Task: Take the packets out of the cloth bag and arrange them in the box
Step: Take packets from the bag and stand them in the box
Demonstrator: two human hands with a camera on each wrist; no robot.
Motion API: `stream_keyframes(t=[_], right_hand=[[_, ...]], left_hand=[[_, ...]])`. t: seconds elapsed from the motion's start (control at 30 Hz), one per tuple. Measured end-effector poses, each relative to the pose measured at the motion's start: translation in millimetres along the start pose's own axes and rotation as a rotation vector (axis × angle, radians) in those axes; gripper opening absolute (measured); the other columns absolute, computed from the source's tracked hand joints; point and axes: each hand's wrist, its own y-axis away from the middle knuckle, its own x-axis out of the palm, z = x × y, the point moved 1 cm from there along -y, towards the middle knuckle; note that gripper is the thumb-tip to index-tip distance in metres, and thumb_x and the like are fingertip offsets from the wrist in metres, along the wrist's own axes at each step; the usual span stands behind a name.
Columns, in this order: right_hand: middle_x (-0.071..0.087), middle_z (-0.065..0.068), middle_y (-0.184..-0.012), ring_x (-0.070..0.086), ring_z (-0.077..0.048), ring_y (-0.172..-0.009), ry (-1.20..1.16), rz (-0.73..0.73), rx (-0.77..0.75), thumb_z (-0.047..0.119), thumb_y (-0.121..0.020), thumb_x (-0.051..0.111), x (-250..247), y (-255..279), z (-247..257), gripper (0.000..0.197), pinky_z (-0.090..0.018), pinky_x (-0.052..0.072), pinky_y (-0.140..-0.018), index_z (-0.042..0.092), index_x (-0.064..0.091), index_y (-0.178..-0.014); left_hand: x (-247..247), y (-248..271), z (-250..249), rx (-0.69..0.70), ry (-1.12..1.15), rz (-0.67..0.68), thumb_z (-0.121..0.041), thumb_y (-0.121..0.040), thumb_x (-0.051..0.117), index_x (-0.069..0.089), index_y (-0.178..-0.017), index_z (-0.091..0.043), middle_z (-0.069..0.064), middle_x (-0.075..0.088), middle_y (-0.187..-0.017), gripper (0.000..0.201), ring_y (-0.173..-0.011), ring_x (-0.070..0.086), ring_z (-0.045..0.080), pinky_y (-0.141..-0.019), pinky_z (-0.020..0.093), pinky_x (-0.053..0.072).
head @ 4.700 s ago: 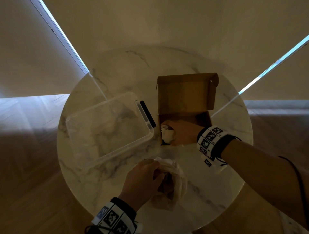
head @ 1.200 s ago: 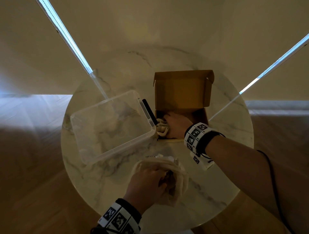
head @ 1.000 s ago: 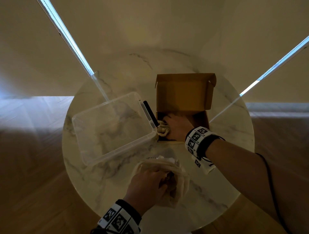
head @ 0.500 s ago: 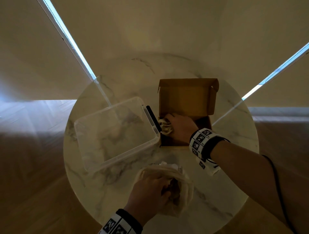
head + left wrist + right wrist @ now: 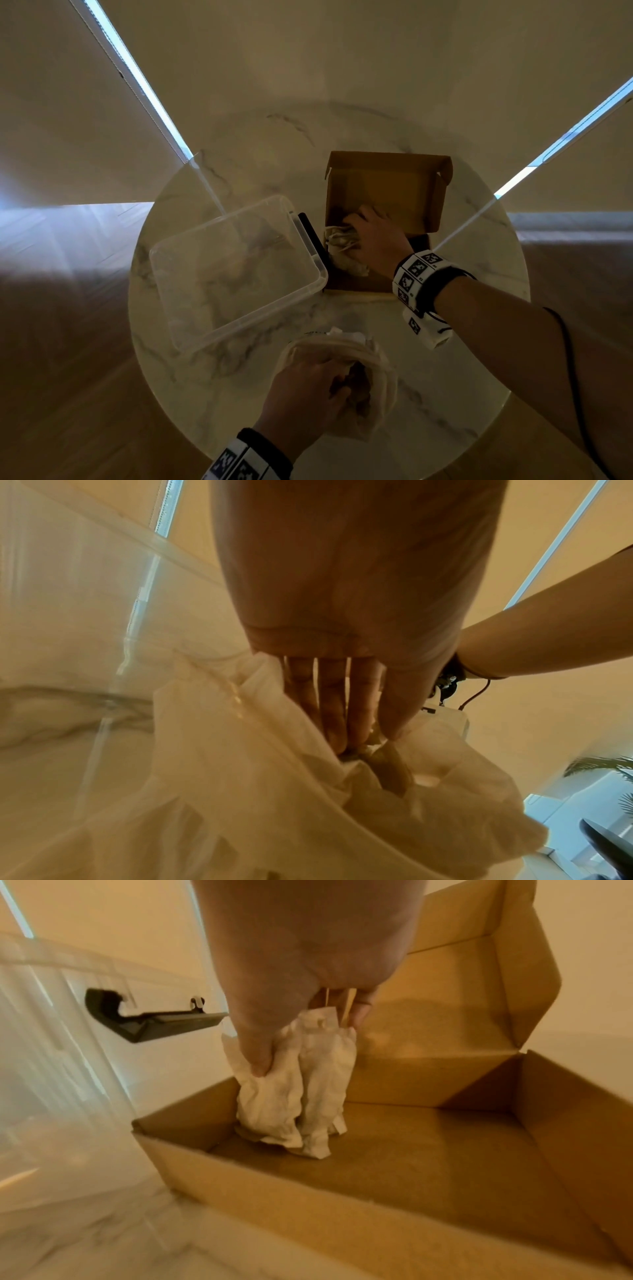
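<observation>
The right hand (image 5: 308, 961) pinched crumpled white packets (image 5: 301, 1096) at the cardboard box's (image 5: 411, 1191) left wall. The left hand (image 5: 342, 588) gripped the cloth bag (image 5: 274, 804) on the table (image 5: 445, 394); its contents were hidden.

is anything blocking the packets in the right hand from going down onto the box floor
Nothing visible does. The right hand holds the white packets inside the cardboard box, by its left wall, and the floor beneath looks bare.
</observation>
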Motion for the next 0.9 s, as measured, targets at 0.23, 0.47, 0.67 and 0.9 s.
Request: stream_keyframes(t=[0.23, 0.47, 0.67, 0.9], right_hand=[[0.050, -0.007, -0.126, 0.048, -0.029, -0.116, -0.092, -0.122, 0.086, 0.045, -0.083, 0.065, -5.7, 15.3, -8.9, 0.046, -0.041, 0.045, -0.094, 0.020, 0.057, -0.121], [0.054, -0.007, -0.124, 0.049, -0.027, -0.115, -0.190, -0.191, 0.120, 0.035, -0.085, 0.069, -12.5, 44.2, -13.9, 0.038, -0.037, 0.043, -0.090, 0.017, 0.060, -0.117], [0.062, -0.002, -0.092, 0.056, -0.020, -0.083, -0.280, -0.249, 0.092, 0.029, -0.085, 0.070, -11.4, 81.9, -10.3, 0.017, -0.030, 0.042, -0.071, 0.013, 0.064, -0.087], [0.060, 0.007, -0.078, 0.059, -0.013, -0.075, -0.295, 0.122, 0.167, 0.042, -0.082, 0.067, 19.9, 103.9, 19.2, 0.020, -0.029, 0.048, -0.065, 0.022, 0.061, -0.082]], left_hand=[[3.1, 1.5, -1.9, -0.010, -0.013, -0.001, -0.043, -0.094, 0.048, 0.058, -0.120, -0.034, -0.014, 0.061, -0.117, 0.029, -0.106, 0.055, 0.007, -0.078, 0.020, 0.040], [3.1, 4.4, -5.5, -0.002, 0.011, -0.024, -0.039, -0.096, 0.047, 0.060, -0.118, -0.032, -0.014, 0.060, -0.119, 0.027, -0.105, 0.054, 0.006, -0.074, 0.017, 0.035], [7.4, 8.7, -7.2, -0.009, 0.007, -0.016, -0.037, -0.096, 0.047, 0.060, -0.120, -0.030, -0.013, 0.058, -0.120, 0.028, -0.105, 0.053, 0.009, -0.073, 0.018, 0.032], [9.4, 17.7, -10.8, -0.045, 0.001, -0.034, -0.038, -0.095, 0.047, 0.062, -0.105, -0.029, -0.011, 0.058, -0.111, 0.020, -0.087, 0.044, 0.006, -0.070, 0.021, 0.034]])
